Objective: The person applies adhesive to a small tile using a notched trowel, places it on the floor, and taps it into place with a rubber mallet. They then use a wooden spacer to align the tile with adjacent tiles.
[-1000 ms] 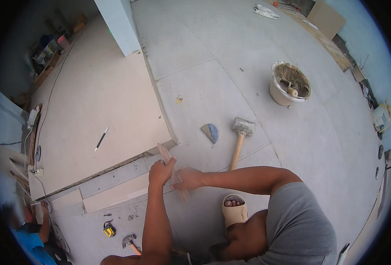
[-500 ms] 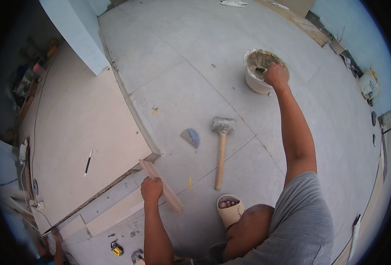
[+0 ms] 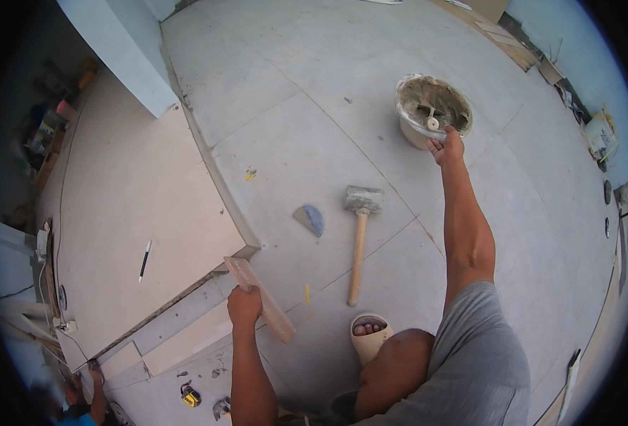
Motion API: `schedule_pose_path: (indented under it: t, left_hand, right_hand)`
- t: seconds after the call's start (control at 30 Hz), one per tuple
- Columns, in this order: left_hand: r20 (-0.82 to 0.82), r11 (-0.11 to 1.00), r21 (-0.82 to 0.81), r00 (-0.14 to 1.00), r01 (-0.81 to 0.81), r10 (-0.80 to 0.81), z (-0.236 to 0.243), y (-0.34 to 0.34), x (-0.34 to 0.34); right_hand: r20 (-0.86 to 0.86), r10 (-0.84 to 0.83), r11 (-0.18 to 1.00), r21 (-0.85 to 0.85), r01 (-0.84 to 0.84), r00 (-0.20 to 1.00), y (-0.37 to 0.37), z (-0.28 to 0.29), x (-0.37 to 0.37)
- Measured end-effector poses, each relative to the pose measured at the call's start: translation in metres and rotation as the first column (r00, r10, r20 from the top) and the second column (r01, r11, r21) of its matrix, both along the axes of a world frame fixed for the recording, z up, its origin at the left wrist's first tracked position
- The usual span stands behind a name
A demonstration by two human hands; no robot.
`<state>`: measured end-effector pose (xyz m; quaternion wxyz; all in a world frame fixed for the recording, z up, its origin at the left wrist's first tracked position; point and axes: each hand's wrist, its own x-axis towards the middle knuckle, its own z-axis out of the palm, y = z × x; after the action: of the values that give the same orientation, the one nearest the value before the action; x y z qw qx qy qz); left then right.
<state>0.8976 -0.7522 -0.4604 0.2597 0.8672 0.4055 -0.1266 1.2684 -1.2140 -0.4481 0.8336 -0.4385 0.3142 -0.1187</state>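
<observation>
My left hand [image 3: 245, 307] is closed on a narrow tile strip [image 3: 275, 317], its reddish-brown face upward, near the corner of the raised tiled step [image 3: 144, 213]. Stretched forward, my right hand [image 3: 447, 146] grips the near rim of a bucket [image 3: 412, 133] that holds grey mortar [image 3: 427, 92]. The bucket tips slightly toward me. Inside it stands a tool with a pale round handle end [image 3: 433, 123]; its lower part is sunk in the mortar or hidden. A mallet [image 3: 357, 259] with a grey head and wooden handle lies between my hands, beside a blue-and-grey half-round piece [image 3: 311, 219].
A black-and-white pen [image 3: 145, 261] lies on the step. At lower left are a yellow tape measure [image 3: 190, 395] and another person's hand [image 3: 96, 370] at the step's edge. A wall corner [image 3: 126, 57] rises at upper left. A white bag-like container [image 3: 601, 135] stands far right.
My right hand has let go of the tool in the mortar and come back to the bucket's near rim, tipping it slightly toward me. My left hand still holds the tile strip.
</observation>
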Motion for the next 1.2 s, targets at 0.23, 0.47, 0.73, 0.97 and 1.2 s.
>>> schedule_pose_path:
  t: [0.23,0.47,0.73,0.97,1.2]
  left_hand:
    - [-0.005,1.0,0.004,1.0,-0.01,0.01,0.005,-0.004,0.002]
    - [0.009,1.0,0.006,1.0,-0.007,0.007,0.004,-0.004,-0.001]
    - [-0.021,0.999,-0.026,1.0,-0.021,0.021,0.006,-0.004,0.0]
    - [0.011,1.0,-0.002,1.0,0.011,-0.011,0.003,-0.004,-0.002]
    - [0.012,1.0,0.007,1.0,0.026,-0.026,-0.001,0.0,-0.001]
  right_hand:
    - [-0.163,0.7,0.625,-0.331,-0.707,0.695,0.128,0.054,-0.044]
    - [-0.438,0.274,0.42,-0.746,-0.516,0.856,0.071,0.116,0.055]
    - [-0.384,0.453,0.772,-0.283,-0.57,0.805,0.05,0.043,0.063]
    - [-0.395,0.33,0.862,-0.246,-0.444,0.858,0.064,0.068,0.064]
    - [-0.218,0.641,0.693,-0.246,-0.677,0.736,0.006,0.173,-0.025]
